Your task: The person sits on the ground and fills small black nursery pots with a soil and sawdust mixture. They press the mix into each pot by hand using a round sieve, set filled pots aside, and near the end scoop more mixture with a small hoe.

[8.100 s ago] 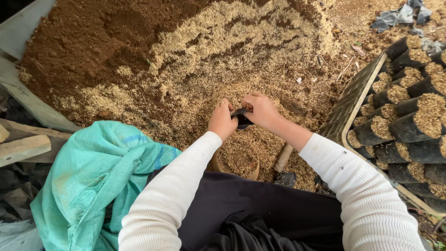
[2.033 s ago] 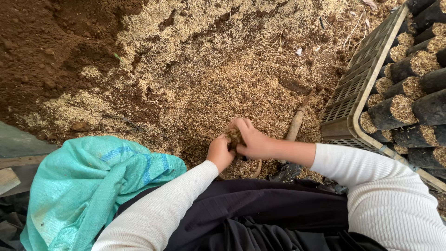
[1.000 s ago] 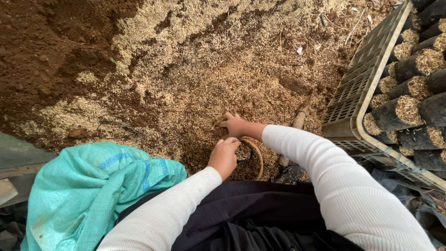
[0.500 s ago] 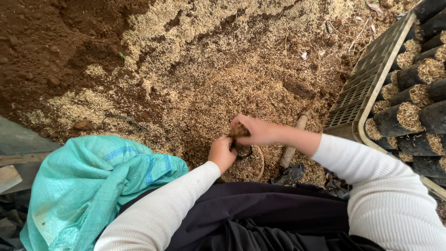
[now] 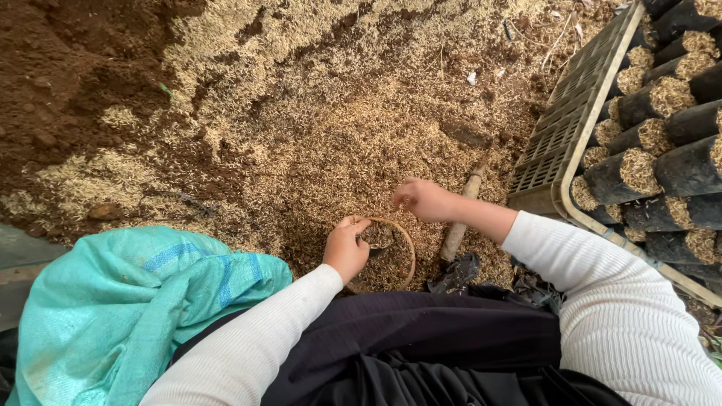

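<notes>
Left hand (image 5: 346, 248), closed on small black bag (image 5: 378, 239) to keep it steady in round basket (image 5: 406, 252); right hand (image 5: 421, 199), loosely cupped, contents unclear, was raised over husk mix (image 5: 338, 128).

Head view, looking down. The left hand (image 5: 346, 248) grips a small husk-filled pot (image 5: 385, 256) at its rim; the right hand (image 5: 423, 199), loosely closed, hovers over the husk-and-soil heap (image 5: 301, 113). A wooden handle (image 5: 460, 218) lies just beside. A turquoise sack (image 5: 128, 316) sits left; a crate (image 5: 571, 128) of filled black pots (image 5: 662, 150) sits right.
</notes>
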Motion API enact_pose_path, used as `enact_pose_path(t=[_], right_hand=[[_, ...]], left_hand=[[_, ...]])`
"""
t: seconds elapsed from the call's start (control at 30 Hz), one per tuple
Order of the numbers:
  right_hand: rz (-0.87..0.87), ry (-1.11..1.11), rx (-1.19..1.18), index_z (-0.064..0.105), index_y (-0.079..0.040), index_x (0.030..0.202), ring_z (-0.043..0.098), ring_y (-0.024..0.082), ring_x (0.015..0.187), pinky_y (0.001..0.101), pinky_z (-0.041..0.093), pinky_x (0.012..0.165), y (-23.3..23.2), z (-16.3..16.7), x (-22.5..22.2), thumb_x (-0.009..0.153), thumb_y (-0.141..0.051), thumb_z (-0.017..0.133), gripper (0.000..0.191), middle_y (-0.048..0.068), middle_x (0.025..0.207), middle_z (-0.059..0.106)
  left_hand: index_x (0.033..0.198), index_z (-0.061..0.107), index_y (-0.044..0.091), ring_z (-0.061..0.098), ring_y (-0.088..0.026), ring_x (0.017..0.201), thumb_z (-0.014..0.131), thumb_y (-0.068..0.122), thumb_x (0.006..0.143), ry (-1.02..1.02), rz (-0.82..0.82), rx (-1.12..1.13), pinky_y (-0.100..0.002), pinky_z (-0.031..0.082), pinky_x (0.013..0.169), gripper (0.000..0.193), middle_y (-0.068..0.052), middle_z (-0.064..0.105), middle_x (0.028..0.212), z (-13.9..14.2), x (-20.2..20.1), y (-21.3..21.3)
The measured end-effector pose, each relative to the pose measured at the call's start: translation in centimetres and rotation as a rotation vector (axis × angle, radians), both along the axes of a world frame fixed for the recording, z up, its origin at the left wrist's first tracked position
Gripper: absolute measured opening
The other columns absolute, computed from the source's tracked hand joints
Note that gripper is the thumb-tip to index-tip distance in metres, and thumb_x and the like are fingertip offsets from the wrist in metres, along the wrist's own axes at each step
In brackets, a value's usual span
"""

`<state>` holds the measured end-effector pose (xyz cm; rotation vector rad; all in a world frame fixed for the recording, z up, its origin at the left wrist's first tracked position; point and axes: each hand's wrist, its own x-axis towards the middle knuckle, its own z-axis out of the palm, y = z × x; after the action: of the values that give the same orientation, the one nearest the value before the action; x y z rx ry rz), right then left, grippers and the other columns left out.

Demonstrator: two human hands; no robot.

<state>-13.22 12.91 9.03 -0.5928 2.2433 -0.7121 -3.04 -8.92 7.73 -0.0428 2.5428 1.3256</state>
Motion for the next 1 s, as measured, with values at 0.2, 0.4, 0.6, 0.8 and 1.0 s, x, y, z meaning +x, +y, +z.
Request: enact_pose_path(t=[0.2, 0.4, 0.6, 0.8, 1.0], right_hand=[[-0.566, -0.665, 0.406, 0.06, 0.01, 0.127, 0.074, 0.016, 0.076, 0.0235, 0.062, 0.063, 2.0, -7.8, 1.8, 0.104, -0.034, 0.058, 0.05, 0.022, 0.108, 0.075], [-0.571, -0.336, 0.023, 0.052, 0.001, 0.137, 0.068, 0.014, 0.079, 0.0276, 0.062, 0.07, -1.9, -10.7, -1.1, 0.099, -0.041, 0.06, 0.057, 0.016, 0.106, 0.071], [-0.164, 0.004, 0.316, 0.053, -0.018, 0.143, 0.057, 0.028, 0.1, 0.0396, 0.055, 0.093, -5.9, -11.7, -3.4, 0.092, -0.05, 0.078, 0.065, 0.017, 0.126, 0.06], [-0.118, -0.15, 0.129, 0.074, -0.02, 0.125, 0.072, 0.02, 0.092, 0.0357, 0.062, 0.09, -3.0, -10.1, -5.4, 0.087, -0.032, 0.076, 0.04, 0.008, 0.111, 0.077], [-0.183, -0.348, -0.086, 0.074, -0.015, 0.12, 0.072, 0.021, 0.091, 0.0351, 0.062, 0.086, -2.2, 0.3, -2.0, 0.09, -0.027, 0.073, 0.032, 0.009, 0.106, 0.078]], left_hand=[[0.133, 0.051, -0.006, 0.074, -0.026, 0.085, 0.062, 0.004, 0.088, -0.289, 0.182, 0.125, -0.036, 0.063, 0.078, 0.047, -0.013, 0.049, 0.133, 0.6, 1.0, 1.6], [0.1, 0.069, -0.004, 0.063, -0.032, 0.105, 0.064, 0.016, 0.096, 0.134, -0.124, -0.311, -0.043, 0.055, 0.088, 0.021, -0.014, 0.063, 0.109, 0.2, 0.6, 0.8], [0.101, 0.067, -0.002, 0.064, -0.032, 0.101, 0.062, 0.005, 0.093, 0.349, -0.278, -0.209, -0.044, 0.054, 0.087, 0.012, -0.013, 0.063, 0.108, -0.4, -0.1, 0.6], [0.1, 0.07, -0.004, 0.067, -0.035, 0.097, 0.056, -0.007, 0.086, 0.251, -0.216, -0.129, -0.042, 0.055, 0.088, 0.02, -0.016, 0.068, 0.113, -0.3, 0.0, 0.6], [0.109, 0.071, -0.005, 0.07, -0.035, 0.096, 0.059, -0.005, 0.087, 0.166, -0.11, -0.12, -0.04, 0.056, 0.092, 0.026, -0.016, 0.069, 0.118, 0.6, 0.4, 1.0]])
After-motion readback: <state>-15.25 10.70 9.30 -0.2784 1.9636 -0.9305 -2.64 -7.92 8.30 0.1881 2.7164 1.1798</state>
